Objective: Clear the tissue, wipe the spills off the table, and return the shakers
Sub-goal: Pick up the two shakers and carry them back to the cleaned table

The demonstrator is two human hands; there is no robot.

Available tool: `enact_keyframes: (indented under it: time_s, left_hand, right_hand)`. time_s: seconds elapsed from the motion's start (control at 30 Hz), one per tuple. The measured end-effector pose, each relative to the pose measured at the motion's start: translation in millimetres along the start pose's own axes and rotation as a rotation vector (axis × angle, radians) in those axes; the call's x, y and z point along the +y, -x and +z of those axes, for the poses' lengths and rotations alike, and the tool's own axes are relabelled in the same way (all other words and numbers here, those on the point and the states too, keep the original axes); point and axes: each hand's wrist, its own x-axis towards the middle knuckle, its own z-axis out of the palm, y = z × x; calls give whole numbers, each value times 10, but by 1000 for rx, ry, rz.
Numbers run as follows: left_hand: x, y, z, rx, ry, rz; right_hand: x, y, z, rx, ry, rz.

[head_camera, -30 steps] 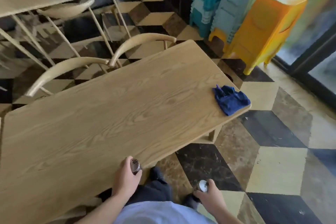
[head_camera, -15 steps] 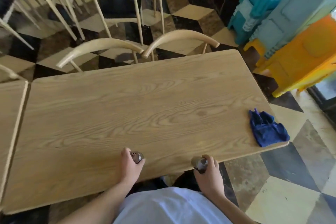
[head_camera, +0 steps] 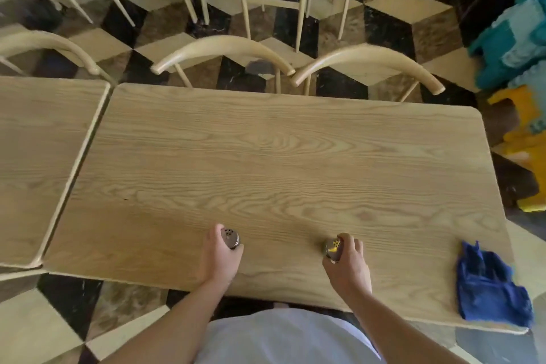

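Over table, both hands grip shakers: L, R.

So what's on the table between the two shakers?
Nothing: the head view shows bare wood between the left shaker and the right shaker.

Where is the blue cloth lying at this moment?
In the head view, the blue cloth lies crumpled on the near right corner of the wooden table, to the right of the right hand, apart from it.
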Motion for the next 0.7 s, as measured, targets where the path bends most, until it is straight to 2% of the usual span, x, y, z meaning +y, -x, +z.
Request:
enact_keyframes:
  time_s: [0.07, 0.17, 0.3, 0.4, 0.7]
  left_hand:
    - [100, -93, 72, 16, 59, -2]
    - [370, -287, 87, 67, 16, 16]
    - [719, -539, 30, 116, 0, 85]
    - [878, -746, 18, 115, -11, 116]
    - [1153, -1111, 326, 88, 46, 118]
  right_hand:
    - [-105, -190, -44, -24, 4, -42]
    - [-291, -514, -145, -37, 37, -73]
    - [-598, -770, -262, 28, 4, -116]
    - [-862, -917, -317, 63, -15, -131]
    - [-1464, -1332, -86, 14, 92, -184]
